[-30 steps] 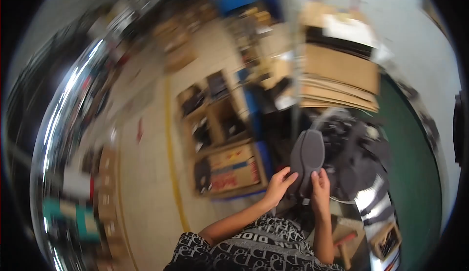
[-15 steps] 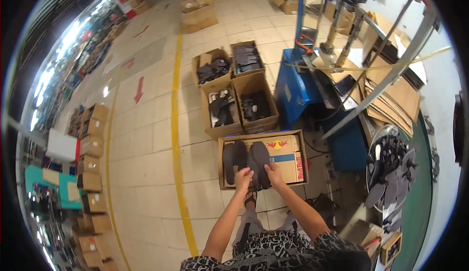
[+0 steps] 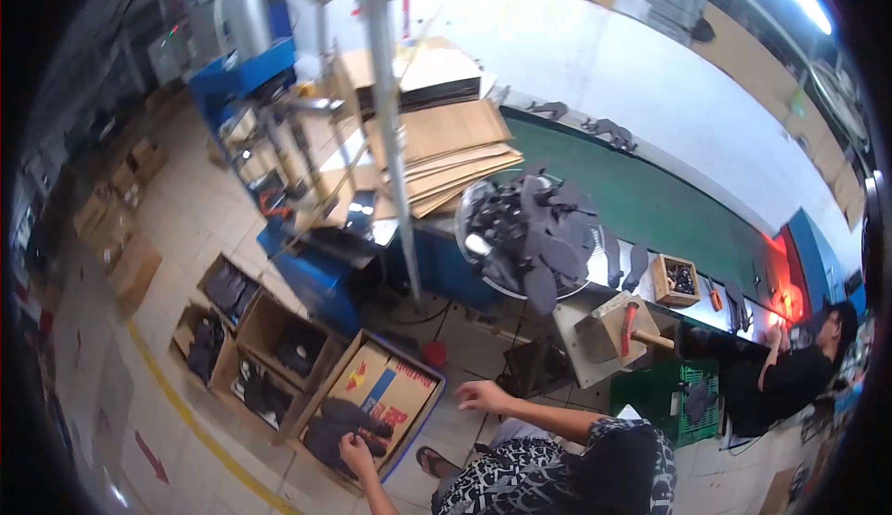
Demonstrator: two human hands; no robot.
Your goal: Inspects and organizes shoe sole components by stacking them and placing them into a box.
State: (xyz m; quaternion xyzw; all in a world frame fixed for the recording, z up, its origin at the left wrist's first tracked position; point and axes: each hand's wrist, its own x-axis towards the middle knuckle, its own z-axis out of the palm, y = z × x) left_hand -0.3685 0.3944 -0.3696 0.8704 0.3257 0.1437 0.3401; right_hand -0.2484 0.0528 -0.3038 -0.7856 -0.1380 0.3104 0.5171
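Observation:
My left hand (image 3: 356,456) is closed, its fingers pinched at the edge of dark shoe soles (image 3: 342,419) that lie in the near end of a shallow cardboard box (image 3: 395,453). Flat printed cardboard (image 3: 386,391) lines the rest of this box. My right hand (image 3: 483,397) is in the air to the right of the box, fingers apart and holding nothing. Beyond it, on the workbench, a round metal basin (image 3: 462,222) is heaped with dark sandals and soles (image 3: 539,236).
Open cartons (image 3: 279,357) of dark pieces stand left of the box. A blue machine (image 3: 321,273) rises behind them. Further right are a red-headed hammer (image 3: 629,325) on a block, a small wooden box (image 3: 674,278), a green crate (image 3: 692,404) and a co-worker (image 3: 780,385).
The view has swung to the right, bringing the bench, basin and co-worker further in. My right hand has let go of the soles and lifted away; my left hand stays at them.

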